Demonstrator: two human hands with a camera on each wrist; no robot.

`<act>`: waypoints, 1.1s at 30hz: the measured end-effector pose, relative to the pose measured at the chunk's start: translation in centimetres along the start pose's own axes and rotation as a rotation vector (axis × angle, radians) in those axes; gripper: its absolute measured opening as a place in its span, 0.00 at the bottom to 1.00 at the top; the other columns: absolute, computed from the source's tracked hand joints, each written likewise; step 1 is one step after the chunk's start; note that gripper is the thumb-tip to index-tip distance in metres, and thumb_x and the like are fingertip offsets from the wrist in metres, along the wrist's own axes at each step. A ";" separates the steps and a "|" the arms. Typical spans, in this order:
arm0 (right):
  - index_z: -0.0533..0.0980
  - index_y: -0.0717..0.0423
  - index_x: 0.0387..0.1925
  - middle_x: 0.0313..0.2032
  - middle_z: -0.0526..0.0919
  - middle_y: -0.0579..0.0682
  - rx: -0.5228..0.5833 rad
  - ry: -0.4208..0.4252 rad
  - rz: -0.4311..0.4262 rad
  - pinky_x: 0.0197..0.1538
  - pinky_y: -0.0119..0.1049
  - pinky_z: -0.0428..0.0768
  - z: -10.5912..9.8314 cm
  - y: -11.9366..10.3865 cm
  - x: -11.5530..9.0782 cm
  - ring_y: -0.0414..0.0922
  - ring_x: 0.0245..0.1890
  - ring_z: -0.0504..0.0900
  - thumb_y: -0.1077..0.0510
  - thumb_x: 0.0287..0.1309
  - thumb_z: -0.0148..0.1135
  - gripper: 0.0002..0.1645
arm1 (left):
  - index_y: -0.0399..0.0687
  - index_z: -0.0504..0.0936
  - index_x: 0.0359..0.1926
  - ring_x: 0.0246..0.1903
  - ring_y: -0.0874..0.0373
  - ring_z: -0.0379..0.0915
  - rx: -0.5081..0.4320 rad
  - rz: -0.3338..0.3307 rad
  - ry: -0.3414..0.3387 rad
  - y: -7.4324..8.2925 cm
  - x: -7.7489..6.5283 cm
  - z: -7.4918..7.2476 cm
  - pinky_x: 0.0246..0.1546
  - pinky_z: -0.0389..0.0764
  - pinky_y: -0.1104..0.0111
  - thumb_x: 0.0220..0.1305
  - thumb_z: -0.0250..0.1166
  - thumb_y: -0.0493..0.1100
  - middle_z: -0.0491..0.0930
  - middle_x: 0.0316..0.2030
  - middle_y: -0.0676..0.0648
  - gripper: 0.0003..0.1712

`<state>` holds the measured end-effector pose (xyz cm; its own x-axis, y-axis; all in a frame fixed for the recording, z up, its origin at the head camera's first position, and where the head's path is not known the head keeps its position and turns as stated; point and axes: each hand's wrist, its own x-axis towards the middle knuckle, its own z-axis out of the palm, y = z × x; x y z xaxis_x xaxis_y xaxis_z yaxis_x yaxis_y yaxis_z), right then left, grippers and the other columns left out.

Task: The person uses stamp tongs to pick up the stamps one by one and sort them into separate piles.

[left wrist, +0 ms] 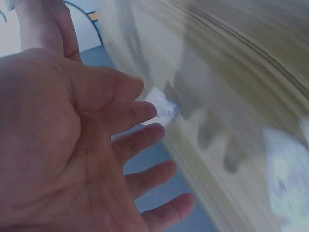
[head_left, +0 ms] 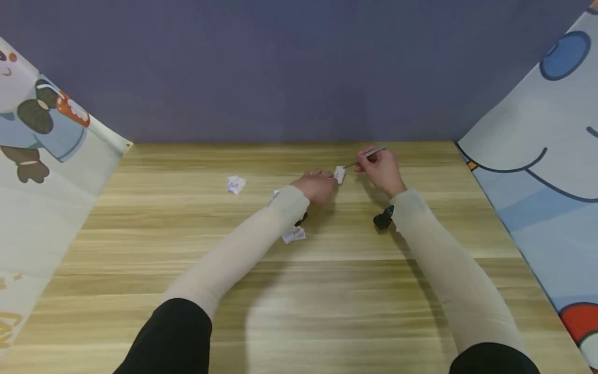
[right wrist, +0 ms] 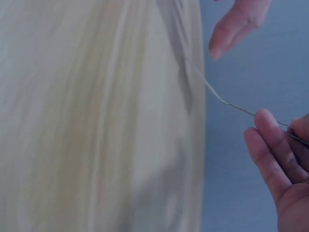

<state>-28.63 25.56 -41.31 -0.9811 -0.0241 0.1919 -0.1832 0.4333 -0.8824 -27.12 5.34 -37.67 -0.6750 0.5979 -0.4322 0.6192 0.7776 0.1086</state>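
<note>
Four fingers (left wrist: 153,178) of the left hand (head_left: 318,186) were apart and loosely straight, with the thumb near the first one; a small white slip (head_left: 339,175) with purplish marks lay just beyond them, though whether they touched it could not be told. The right hand (head_left: 382,169) had thumb and fingers pinched together on a thin metal tool (head_left: 375,151), whose narrow tip reached the near corner of that same slip; contact was likely but too fine to confirm. The step in hand looked like placing or lifting this one slip with the tool, and which of the two was unclear. The next move seemed to call for a light, steady pinch and a small motion of the tip, with the left fingers close enough to guide the slip. Farther out on the wooden surface (head_left: 336,311), a small cluster of slips (head_left: 236,185) lay well to the left, another slip (head_left: 294,235) lay nearer the person, and one more was partly hidden by the left sleeve (head_left: 238,249).
</note>
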 end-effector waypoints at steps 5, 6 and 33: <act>0.76 0.67 0.42 0.35 0.82 0.62 0.031 -0.007 -0.096 0.38 0.42 0.82 1.0 -1.9 0.3 0.53 0.30 0.84 0.57 0.63 0.59 0.14 | 0.47 0.50 0.74 0.71 0.48 0.36 -0.039 0.000 0.055 -2.4 -2.3 0.2 0.68 0.43 0.52 0.71 0.42 0.43 0.45 0.73 0.46 0.31; 0.76 0.67 0.41 0.34 0.82 0.63 0.028 -0.008 -0.111 0.37 0.39 0.82 1.4 -2.3 0.4 0.51 0.30 0.84 0.57 0.63 0.59 0.14 | 0.46 0.50 0.74 0.70 0.47 0.37 -0.038 0.003 0.072 -2.8 -2.8 0.2 0.68 0.43 0.53 0.72 0.42 0.43 0.45 0.73 0.45 0.31; 0.77 0.66 0.38 0.29 0.81 0.58 0.111 -0.253 -0.216 0.32 0.41 0.82 18.2 -9.1 3.8 0.56 0.30 0.83 0.63 0.63 0.58 0.07 | 0.38 0.53 0.71 0.68 0.42 0.44 -0.194 -0.309 0.174 -12.7 -12.5 5.0 0.63 0.53 0.45 0.72 0.42 0.41 0.49 0.70 0.39 0.29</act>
<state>-31.82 5.16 -40.41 -0.9006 -0.3332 0.2792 -0.3804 0.2932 -0.8771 -24.54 -12.93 -38.16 -0.8857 0.3417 -0.3144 0.3011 0.9381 0.1714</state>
